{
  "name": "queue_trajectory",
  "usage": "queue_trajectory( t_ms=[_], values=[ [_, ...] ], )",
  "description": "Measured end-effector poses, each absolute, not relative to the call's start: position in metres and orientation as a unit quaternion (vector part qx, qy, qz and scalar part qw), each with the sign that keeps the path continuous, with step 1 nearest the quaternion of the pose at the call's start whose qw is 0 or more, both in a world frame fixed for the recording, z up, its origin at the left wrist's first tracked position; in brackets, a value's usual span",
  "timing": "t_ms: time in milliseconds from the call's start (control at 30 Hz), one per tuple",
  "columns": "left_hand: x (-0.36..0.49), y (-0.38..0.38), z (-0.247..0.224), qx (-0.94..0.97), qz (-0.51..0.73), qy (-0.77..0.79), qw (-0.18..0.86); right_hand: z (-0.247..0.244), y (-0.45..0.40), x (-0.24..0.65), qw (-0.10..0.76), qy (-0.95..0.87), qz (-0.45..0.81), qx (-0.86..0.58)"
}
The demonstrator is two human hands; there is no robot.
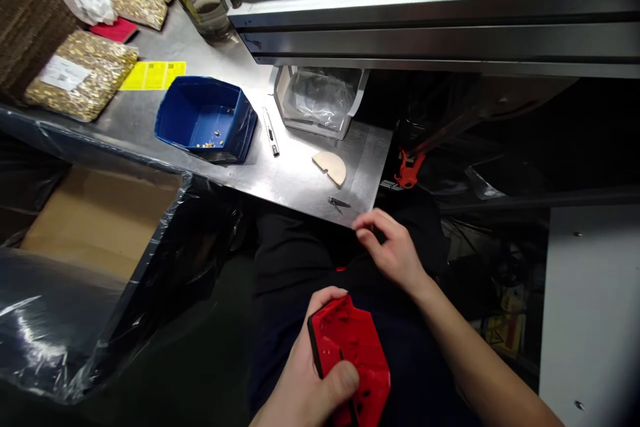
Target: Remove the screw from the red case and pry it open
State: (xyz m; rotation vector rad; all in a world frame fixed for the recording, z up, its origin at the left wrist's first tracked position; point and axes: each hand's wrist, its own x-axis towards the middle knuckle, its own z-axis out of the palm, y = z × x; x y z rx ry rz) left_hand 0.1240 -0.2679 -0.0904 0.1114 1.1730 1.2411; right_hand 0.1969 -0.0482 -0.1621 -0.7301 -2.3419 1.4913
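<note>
Steel bench [300, 183]: the landmark for every place below; its far side is cut off by a metal rail [435, 7] that crosses above it.
Cardboard box [100, 220]: below the bench's left edge, lined with black plastic film that hides most of its walls.
Bags of small brass parts [80, 77]: on the bench's far left, each with a white label too small to read; a second bag lies further back.
Blue bin [205, 117]: on the bench, left of centre, a few brass pieces lying on its floor.
Clear-lined tray [320, 100]: on the bench just under the rail, its contents hidden by crumpled film.
Red plastic part [353, 360]: below the bench's near edge, over the person's lap, its lower end cut off by the frame.
Left hand [310, 373]: clamped on the red plastic part, thumb pressed across its face, fingers wrapped behind its far edge.
Right hand [393, 247]: at the bench's near corner, fingers loosely curled with the tips close together; whether they pinch anything cannot be told.
Cream half-disc [330, 165]: on the bench near its right end.
Pen-like tool [271, 132]: on the bench between blue bin and tray.
Small dark metal piece [338, 202]: on the bench, just beside the right hand's fingertips; its form is hard to make out.
</note>
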Motion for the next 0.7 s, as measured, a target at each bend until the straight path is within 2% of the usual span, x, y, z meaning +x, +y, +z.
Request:
queue_trajectory(
  t_ms=[100,200,267,367,567,700],
  values=[
    [0.119,-0.257,-0.092,0.006,0.527,0.616,0.585,-0.121,-0.072,0.236,0.039,-0.767,0.626,-0.136],
    [0.114,-0.247,-0.102,-0.061,0.495,0.647,0.577,-0.108,-0.097,0.259,-0.060,-0.823,0.564,-0.044],
    [0.111,-0.244,-0.111,-0.061,0.475,0.647,0.593,-0.113,-0.109,0.264,-0.055,-0.858,0.510,-0.016],
    [0.108,-0.245,-0.123,-0.051,0.499,0.644,0.577,-0.126,-0.114,0.264,-0.020,-0.860,0.509,-0.015],
    [0.104,-0.248,-0.133,-0.030,0.560,0.659,0.501,-0.142,-0.116,0.256,0.014,-0.754,0.653,-0.064],
    [0.106,-0.248,-0.141,-0.063,0.570,0.657,0.489,-0.141,-0.119,0.254,-0.020,-0.694,0.711,-0.109]
  ],
)
